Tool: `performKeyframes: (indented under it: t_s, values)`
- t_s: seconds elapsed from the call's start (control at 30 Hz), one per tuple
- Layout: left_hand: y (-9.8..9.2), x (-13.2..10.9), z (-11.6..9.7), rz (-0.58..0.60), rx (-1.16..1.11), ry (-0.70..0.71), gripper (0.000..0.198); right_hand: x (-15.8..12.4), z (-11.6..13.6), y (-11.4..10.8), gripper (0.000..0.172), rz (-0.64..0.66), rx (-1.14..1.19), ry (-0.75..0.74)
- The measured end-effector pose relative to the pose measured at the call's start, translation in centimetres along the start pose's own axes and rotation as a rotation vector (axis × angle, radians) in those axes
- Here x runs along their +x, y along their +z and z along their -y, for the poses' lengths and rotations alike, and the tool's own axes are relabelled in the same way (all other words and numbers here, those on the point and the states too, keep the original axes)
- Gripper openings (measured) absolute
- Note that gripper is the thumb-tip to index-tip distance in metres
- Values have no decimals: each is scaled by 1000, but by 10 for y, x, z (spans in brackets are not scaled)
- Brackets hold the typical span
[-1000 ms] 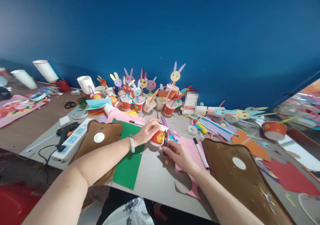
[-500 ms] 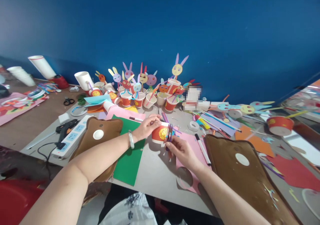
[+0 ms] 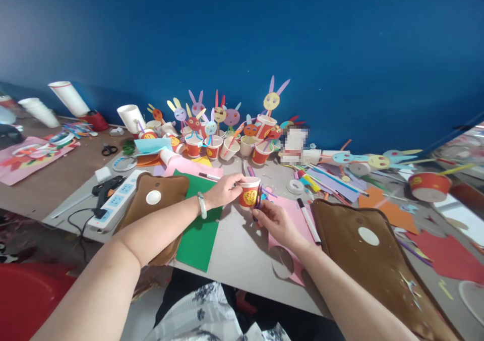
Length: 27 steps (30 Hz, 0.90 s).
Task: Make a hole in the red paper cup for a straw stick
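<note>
The round red paper cup (image 3: 249, 195) has a white rim and a yellow picture. It is upright over the flat grey table (image 3: 234, 247). The left hand (image 3: 224, 190) pinches its edge; the right hand (image 3: 278, 223) has fingers squeezed around a thin, dark tool (image 3: 259, 197).

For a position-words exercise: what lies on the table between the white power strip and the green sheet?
In the head view, a brown padded bag with a white disc lies between them; the left forearm crosses over it.
</note>
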State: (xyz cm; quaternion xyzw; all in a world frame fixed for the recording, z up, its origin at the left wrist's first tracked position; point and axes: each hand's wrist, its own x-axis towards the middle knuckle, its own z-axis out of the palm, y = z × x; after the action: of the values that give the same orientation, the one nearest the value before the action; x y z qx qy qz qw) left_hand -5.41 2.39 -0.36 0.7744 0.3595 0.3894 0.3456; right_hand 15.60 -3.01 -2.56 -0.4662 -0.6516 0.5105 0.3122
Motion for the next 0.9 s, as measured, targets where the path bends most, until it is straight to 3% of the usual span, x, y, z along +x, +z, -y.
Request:
performKeyframes:
  t_s: [0.37,0.9]
  values:
    - [0,-1,-1,7,129,148,20,-3,4,4,39,59,-29,-15]
    - [-3,-1,-5,86,58,147,35,-4,2,5,31,136,-93,13]
